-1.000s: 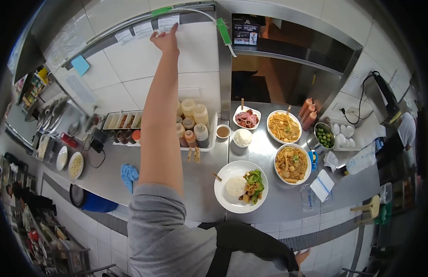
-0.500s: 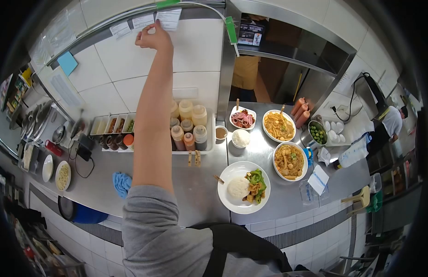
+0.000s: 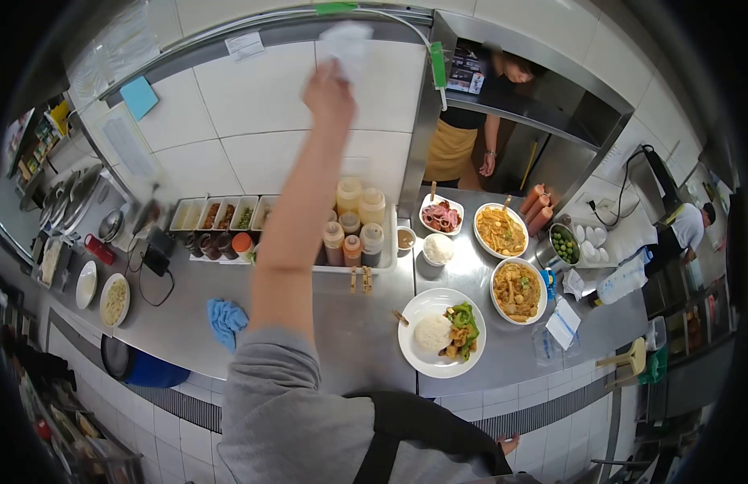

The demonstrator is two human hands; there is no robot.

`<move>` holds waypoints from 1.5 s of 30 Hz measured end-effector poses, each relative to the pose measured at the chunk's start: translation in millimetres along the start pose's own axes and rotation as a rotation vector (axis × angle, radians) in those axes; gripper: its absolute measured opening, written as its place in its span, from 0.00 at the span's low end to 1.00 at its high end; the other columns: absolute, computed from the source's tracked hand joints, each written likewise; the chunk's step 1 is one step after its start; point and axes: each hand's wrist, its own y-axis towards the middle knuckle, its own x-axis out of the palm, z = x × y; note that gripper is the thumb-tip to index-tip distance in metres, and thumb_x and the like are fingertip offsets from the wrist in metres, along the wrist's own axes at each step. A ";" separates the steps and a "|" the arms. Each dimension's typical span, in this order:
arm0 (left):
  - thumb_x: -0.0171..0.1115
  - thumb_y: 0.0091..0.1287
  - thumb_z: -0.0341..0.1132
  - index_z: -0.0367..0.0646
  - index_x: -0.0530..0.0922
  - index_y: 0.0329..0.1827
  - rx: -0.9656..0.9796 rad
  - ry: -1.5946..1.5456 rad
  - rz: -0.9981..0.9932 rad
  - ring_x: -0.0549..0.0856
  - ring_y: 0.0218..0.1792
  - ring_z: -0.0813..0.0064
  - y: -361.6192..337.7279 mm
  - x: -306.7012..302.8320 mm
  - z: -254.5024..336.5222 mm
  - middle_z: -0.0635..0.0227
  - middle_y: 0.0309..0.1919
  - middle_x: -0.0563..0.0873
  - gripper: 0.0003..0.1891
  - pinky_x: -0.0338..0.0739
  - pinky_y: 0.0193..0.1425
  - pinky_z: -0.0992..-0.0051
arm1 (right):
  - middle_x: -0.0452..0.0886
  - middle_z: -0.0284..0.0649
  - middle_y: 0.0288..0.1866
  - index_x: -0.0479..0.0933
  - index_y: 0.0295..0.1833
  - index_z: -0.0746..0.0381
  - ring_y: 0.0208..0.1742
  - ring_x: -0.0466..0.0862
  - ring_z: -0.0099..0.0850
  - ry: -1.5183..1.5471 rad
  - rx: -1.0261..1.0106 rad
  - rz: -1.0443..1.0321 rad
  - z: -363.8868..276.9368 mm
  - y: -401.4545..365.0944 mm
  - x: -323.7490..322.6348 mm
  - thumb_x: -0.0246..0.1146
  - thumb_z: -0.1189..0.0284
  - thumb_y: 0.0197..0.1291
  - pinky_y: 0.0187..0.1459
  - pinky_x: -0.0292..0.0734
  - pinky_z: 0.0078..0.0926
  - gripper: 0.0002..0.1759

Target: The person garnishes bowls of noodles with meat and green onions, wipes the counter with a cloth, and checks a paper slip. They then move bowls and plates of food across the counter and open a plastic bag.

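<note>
**Head view.** My left hand (image 3: pixel 329 90), raised toward twelve o'clock, is pinched shut on one white paper slip (image 3: pixel 346 39), blurred, just below the ticket rail (image 3: pixel 188 52). One other ticket (image 3: pixel 245 45) hangs from the rail at eleven o'clock. My right hand (image 3: pixel 511 442) barely shows at five o'clock, seemingly low at my side, and I cannot tell its grip.

On the steel counter (image 3: pixel 341 323), toward three o'clock, stand:
- one plate of rice and greens (image 3: pixel 442 332)
- two noodle bowls (image 3: pixel 501 230)
- one lime bowl (image 3: pixel 564 244)
- three red bottles (image 3: pixel 535 198)

My forearm hides part of the sauce-bottle tray (image 3: pixel 388 246), and one blue cloth (image 3: pixel 227 319) lies at eight o'clock.
</note>
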 end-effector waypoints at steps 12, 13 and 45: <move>0.61 0.72 0.28 0.38 0.78 0.50 -0.268 0.794 -0.443 0.82 0.32 0.87 -428.6 -13.6 -92.9 0.67 0.38 0.88 0.07 0.71 0.30 0.82 | 0.68 0.46 0.66 0.57 0.75 0.66 0.57 0.75 0.32 0.797 -1.046 -0.458 -417.5 -137.3 24.5 0.58 0.75 0.70 0.60 0.71 0.33 0.31; 0.61 0.72 0.28 0.38 0.78 0.50 -0.285 0.758 -0.437 0.83 0.32 0.86 -439.5 -22.2 -93.6 0.66 0.38 0.88 0.08 0.72 0.31 0.82 | 0.68 0.46 0.66 0.58 0.74 0.66 0.58 0.75 0.31 0.889 -0.991 -0.528 -427.9 -146.9 25.2 0.58 0.76 0.70 0.60 0.71 0.32 0.30; 0.52 0.59 0.22 0.44 0.47 0.82 0.868 2.041 -0.126 0.44 0.80 0.38 17.8 -4.1 -34.2 0.40 0.80 0.41 0.45 0.47 0.72 0.28 | 0.78 0.47 0.53 0.80 0.55 0.67 0.56 0.80 0.38 0.474 -0.760 -0.201 -349.8 -76.7 13.2 0.57 0.88 0.62 0.53 0.75 0.27 0.17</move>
